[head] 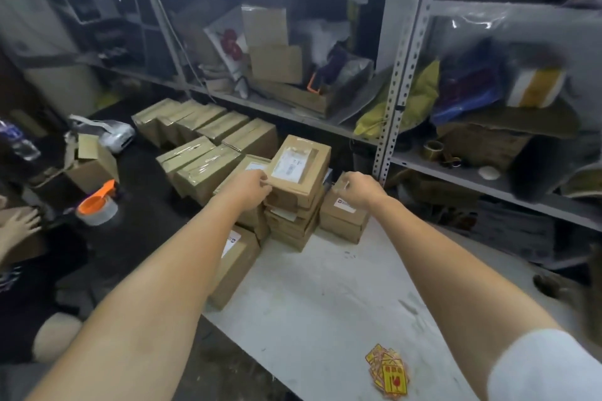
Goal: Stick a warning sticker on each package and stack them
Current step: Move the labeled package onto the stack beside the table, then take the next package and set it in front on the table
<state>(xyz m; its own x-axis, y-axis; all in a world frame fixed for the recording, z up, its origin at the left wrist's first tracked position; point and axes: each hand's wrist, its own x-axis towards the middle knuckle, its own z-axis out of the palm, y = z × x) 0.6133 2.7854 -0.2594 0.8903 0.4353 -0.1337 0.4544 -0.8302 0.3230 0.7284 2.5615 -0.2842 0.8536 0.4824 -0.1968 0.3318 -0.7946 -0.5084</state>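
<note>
- The left hand (252,187) grips the near left corner of the top box (301,169), fingers curled over its edge.
- That box lies askew on a stack of brown boxes (291,225) at the far end of the white desk (325,296).
- Its white shipping label (291,163) faces up; the print is too blurred to read.
- The right hand (363,190) has curled fingers above a lower box (342,220) just right of the stack. It may be pinching that box's far corner, but I cannot tell.
- This lower box has a white label with a small red logo (346,205), unreadable.
- Another labelled box (234,262) lies under the left forearm at the desk's left edge.
- A loose pile of yellow stickers (387,374) with red print lies on the near desk, well apart from the boxes.
- Boxes wrapped in tape (202,133) sit in rows behind the stack, below a metal shelf (400,75).
- A tape roll with an orange holder (97,205) stands to the left.
</note>
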